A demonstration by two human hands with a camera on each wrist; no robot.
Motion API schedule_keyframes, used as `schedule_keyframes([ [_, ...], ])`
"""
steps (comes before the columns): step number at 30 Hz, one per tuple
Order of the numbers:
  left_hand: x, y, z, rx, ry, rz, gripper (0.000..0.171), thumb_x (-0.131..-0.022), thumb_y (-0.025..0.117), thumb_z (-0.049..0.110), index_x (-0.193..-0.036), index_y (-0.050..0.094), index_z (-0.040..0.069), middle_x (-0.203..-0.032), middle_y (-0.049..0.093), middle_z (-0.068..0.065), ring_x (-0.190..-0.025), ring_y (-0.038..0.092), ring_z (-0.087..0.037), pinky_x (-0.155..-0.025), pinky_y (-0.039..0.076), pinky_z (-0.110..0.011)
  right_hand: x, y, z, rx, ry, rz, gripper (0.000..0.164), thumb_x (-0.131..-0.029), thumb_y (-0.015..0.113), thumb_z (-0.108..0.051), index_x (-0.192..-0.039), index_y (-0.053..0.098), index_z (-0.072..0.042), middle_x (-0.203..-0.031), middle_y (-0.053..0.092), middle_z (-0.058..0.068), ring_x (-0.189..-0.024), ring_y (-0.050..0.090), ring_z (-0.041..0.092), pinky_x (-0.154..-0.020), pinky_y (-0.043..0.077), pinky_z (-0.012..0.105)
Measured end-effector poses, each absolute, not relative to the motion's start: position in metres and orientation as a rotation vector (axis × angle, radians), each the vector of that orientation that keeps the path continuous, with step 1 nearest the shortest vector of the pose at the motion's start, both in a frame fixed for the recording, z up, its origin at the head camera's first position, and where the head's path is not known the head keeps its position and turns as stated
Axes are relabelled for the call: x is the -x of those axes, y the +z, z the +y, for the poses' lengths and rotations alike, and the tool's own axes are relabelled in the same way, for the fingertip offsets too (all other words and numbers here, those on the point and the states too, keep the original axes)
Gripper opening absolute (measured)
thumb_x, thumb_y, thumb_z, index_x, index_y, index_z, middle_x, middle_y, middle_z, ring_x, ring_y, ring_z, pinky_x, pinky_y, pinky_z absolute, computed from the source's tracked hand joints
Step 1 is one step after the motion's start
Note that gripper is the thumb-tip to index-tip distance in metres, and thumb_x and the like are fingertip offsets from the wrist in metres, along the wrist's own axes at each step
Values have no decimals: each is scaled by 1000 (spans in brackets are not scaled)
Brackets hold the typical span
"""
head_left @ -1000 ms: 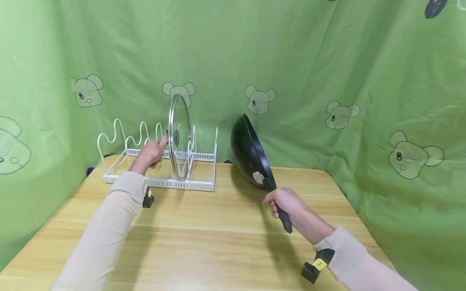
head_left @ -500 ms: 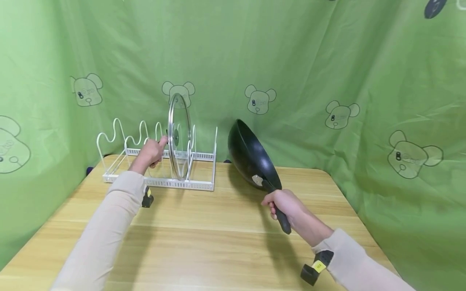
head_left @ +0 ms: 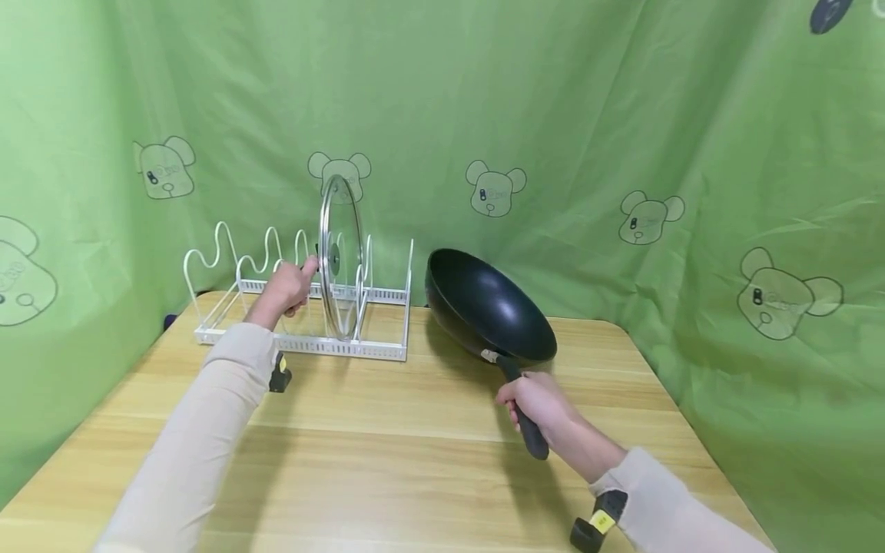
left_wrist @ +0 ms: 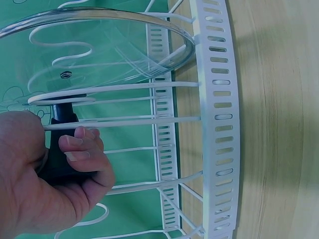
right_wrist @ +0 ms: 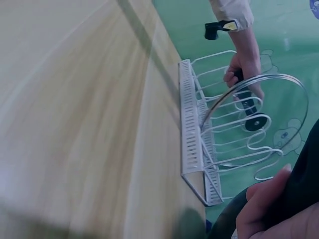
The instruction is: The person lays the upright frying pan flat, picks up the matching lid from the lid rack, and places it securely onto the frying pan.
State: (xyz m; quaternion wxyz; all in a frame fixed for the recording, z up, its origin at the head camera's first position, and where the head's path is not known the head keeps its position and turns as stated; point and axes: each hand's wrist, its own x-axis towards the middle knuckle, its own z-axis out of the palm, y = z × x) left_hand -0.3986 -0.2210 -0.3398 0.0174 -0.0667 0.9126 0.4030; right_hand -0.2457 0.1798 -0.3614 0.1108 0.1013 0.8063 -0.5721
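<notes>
Black wok [head_left: 484,307] tilts over the back of the wooden counter [head_left: 387,476], right of the white pan rack [head_left: 339,349]; base contact unclear; right-hand grip [head_left: 542,399] curls round its long handle [head_left: 535,442]; likely stiff and bowl-heavy, so the handle wants a firm wrap, closer to the bowl for less twisting; glass lid [head_left: 348,265] stands on edge in the rack; left-hand grip [head_left: 285,290] wraps its black knob [left_wrist: 62,112]; probably rigid, slick, breakable, lighter than the wok; knob beats the smooth rim as a hold.
</notes>
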Motion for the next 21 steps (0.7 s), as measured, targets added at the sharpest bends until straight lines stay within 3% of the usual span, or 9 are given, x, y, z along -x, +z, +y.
schedule_keyframes([
  [21,397,-340,-221,194,1264,2843,70,-105,21,56,-67,53,7,-48,49,1,-41,45,-13,-46,45,-29,243,-396,183,-324,-1675,2459,28,-69,72,2,-89,51,-2,-58,55,5,-49,52,18,-50,44,30],
])
